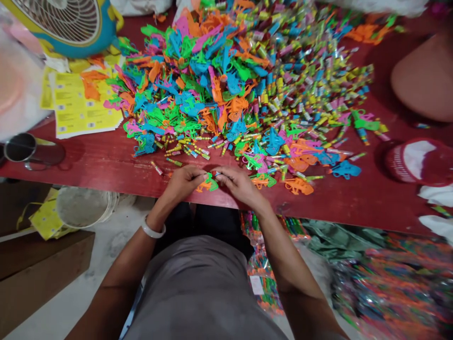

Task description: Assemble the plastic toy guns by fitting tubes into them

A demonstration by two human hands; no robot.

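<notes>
My left hand (186,183) is closed in a pinch at the table's front edge, holding a small green plastic toy (213,183) with a mesh-like part. An orange toy (204,186) shows just beneath it; whether the hand also holds that one, I cannot tell. Close by on the right, my right hand (239,185) pinches something small against the green toy's upper end, mostly hidden by the fingers. Just beyond the hands lie several small printed tubes (174,162). Green and orange mesh toys (264,180) lie beside my right hand.
A big heap of coloured plastic toys (198,89) and small tubes (300,80) covers the red table (106,163). At left are a fan (71,23), yellow printed sheets (83,106) and a metal mug (31,148). A red basket (417,163) stands right; a bucket (85,208) sits below.
</notes>
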